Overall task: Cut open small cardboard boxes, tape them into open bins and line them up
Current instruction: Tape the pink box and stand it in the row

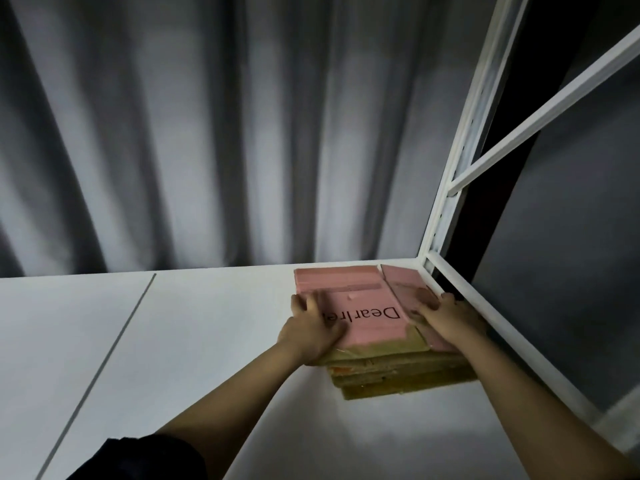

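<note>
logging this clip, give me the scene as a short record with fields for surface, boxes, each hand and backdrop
surface: white shelf board with white metal frame at right
boxes: stack of flattened cardboard boxes, pink printed one on top, in the far right corner
left hand: grips stack's left edge
right hand: grips stack's right edge
backdrop: grey curtain
</note>
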